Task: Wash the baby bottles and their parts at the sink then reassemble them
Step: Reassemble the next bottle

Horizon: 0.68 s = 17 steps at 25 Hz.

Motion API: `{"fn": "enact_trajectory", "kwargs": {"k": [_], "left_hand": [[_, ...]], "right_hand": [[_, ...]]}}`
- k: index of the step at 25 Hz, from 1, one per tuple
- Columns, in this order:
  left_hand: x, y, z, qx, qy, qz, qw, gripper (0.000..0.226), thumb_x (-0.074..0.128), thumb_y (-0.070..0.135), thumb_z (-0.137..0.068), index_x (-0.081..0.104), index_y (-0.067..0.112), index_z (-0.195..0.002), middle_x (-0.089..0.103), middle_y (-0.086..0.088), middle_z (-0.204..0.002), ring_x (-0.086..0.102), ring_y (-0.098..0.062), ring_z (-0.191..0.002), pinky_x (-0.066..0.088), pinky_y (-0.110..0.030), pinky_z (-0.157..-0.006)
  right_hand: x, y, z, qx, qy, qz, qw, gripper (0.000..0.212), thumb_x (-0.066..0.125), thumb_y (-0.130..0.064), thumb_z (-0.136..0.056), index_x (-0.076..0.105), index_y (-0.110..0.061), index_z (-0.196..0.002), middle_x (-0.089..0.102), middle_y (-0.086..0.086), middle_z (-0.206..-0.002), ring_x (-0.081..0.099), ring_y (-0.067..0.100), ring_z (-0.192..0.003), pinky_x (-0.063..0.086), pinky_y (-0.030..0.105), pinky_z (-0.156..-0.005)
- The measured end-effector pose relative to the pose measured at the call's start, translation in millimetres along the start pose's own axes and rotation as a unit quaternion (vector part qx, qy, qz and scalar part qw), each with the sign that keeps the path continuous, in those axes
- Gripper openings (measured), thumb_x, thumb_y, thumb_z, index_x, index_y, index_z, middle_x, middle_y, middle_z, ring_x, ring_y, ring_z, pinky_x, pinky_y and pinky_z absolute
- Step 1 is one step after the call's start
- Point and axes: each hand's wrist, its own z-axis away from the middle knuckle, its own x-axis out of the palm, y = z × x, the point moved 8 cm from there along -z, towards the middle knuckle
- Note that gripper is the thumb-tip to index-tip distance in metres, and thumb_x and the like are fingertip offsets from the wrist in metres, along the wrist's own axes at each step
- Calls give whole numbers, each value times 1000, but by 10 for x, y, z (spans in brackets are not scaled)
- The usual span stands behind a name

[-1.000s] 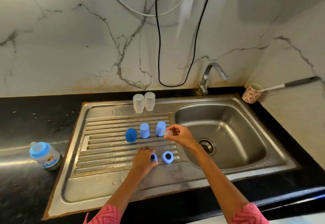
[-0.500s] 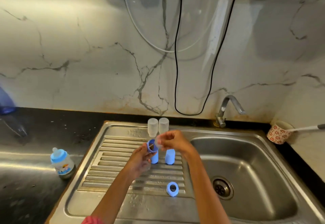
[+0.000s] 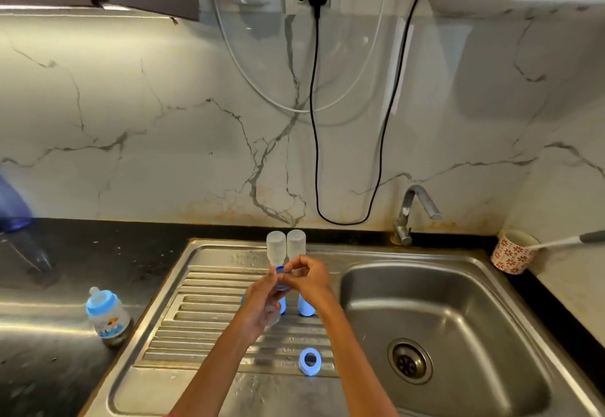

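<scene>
Both hands meet above the ribbed drainboard (image 3: 196, 328). My left hand (image 3: 260, 302) grips a blue collar ring (image 3: 280, 270), and my right hand (image 3: 309, 280) pinches a clear teat (image 3: 296, 272) against that ring. Two clear bottle bodies (image 3: 285, 243) stand upside down at the back of the drainboard. Blue caps (image 3: 306, 308) stand behind my hands, partly hidden. A second blue collar ring (image 3: 310, 361) lies flat near the drainboard's front. One assembled baby bottle (image 3: 106, 313) with a blue cap stands on the black counter to the left.
The steel sink basin (image 3: 458, 312) with its drain (image 3: 410, 360) lies on the right, the tap (image 3: 413, 212) behind it. A patterned cup (image 3: 512, 254) holds a long-handled brush at the far right. A black cord (image 3: 315, 122) hangs down the marble wall.
My left hand lifted a blue collar ring off the drainboard, and both hands rose and came together. The camera tilted upward, showing more wall and the socket.
</scene>
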Motion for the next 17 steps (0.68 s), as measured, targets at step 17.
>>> {"fn": "enact_trajectory", "kwargs": {"k": [17], "left_hand": [[41,331,-75,209,97,-435,870,14,62,16,-89,70,11,-79,63,-7,-63,62,-22,-60,40,-10,-38]], "right_hand": [[-68,207,-47,2,-52,126,991,23,71,-9,-81,57,-16,-98,63,0,-94,61,12,-88,51,16,-76]]}}
